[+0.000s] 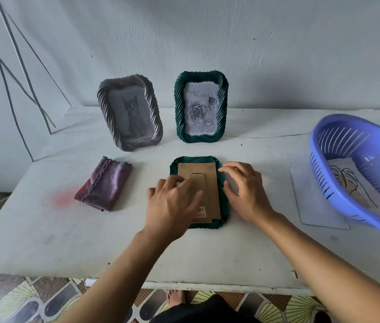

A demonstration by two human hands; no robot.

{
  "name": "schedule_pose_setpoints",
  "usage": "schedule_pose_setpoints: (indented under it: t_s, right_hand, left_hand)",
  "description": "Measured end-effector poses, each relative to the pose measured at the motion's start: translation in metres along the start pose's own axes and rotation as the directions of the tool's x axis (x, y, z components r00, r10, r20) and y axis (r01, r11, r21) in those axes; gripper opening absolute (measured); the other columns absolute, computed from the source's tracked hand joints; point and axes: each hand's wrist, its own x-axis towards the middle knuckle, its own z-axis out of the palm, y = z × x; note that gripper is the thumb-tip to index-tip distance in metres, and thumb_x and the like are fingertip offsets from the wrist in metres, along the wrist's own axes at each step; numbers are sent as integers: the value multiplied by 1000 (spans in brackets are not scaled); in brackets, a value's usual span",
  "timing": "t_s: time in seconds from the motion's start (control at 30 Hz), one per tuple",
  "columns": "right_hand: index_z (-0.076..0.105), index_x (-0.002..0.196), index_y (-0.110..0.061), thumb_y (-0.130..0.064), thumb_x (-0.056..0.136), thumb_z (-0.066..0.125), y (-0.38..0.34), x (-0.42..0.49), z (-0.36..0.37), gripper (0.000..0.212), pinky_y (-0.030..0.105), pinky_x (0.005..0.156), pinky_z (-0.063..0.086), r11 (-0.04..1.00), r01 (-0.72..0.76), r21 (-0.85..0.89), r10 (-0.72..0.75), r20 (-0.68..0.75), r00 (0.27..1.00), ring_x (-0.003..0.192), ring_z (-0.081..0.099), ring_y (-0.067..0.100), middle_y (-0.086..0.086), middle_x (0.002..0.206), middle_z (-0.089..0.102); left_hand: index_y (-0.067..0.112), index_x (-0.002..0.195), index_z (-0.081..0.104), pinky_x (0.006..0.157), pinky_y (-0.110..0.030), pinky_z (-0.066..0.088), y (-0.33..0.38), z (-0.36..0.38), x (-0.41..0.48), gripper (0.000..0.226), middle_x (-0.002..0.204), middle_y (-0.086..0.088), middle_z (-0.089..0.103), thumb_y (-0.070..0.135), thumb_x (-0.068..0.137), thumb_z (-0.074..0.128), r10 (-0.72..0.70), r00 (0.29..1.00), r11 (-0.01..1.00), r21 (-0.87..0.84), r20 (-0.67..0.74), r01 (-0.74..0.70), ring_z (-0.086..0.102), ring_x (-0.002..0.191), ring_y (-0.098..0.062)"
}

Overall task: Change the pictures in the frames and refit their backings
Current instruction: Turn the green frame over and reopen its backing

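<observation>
Refitting the backing (204, 180), it seems: the left hand (172, 206) presses it with straight fingers, while the right hand (247, 192) touches the frame (196, 159) rim with loosely spread fingers. Next it likely needs squaring and securing.

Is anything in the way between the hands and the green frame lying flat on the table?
No, nothing visible is. The left hand rests on the cardboard backing, and the right hand touches the right edge of the green frame. The purple cloth and blue basket lie off to the sides.
</observation>
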Motion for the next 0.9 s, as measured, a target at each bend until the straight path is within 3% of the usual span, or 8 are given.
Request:
schedule_pose_setpoints:
  t_s: [0.1,0.23,0.43,0.67,0.9]
  right_hand:
    - [61,129,-18,-27,94,48,7,1,2,38,39,104,35,997,1,-76,1,34,999,128,47,15,-5,132,57]
    - [56,138,-19,-42,99,34,12,-1,3,49,37,110,28,994,3,-111,8,97,995,134,44,16,-3,139,56]
    - [56,137,-21,-41,98,35,13,0,5,48,35,108,24,993,2,-119,10,93,996,132,45,14,-5,137,56]
    - [52,138,-25,-39,98,34,11,0,4,46,41,109,28,986,26,-165,-8,109,994,135,42,17,-3,140,53]
    - [48,142,-33,-37,99,27,11,-2,5,48,47,111,28,976,37,-217,1,173,985,143,35,21,2,148,48]
  left_hand:
    - [36,132,49,94,-41,35,14,6,5,56,134,5,49,69,90,32,33,998,987,153,52,-41,46,118,-22]
    - [31,135,51,93,-39,40,18,9,11,57,133,1,46,63,88,47,32,998,985,170,57,-42,50,115,-24]
    - [19,120,59,81,-33,45,27,4,16,42,120,-6,47,46,88,54,-16,997,1000,-3,79,16,60,94,-28]
    - [30,130,61,97,-36,46,19,-14,16,41,122,-6,54,33,90,54,-52,993,951,-297,106,81,52,114,-24]
    - [37,131,63,90,-41,54,19,-19,8,50,124,2,56,42,84,47,-93,994,895,-433,50,105,62,91,-23]
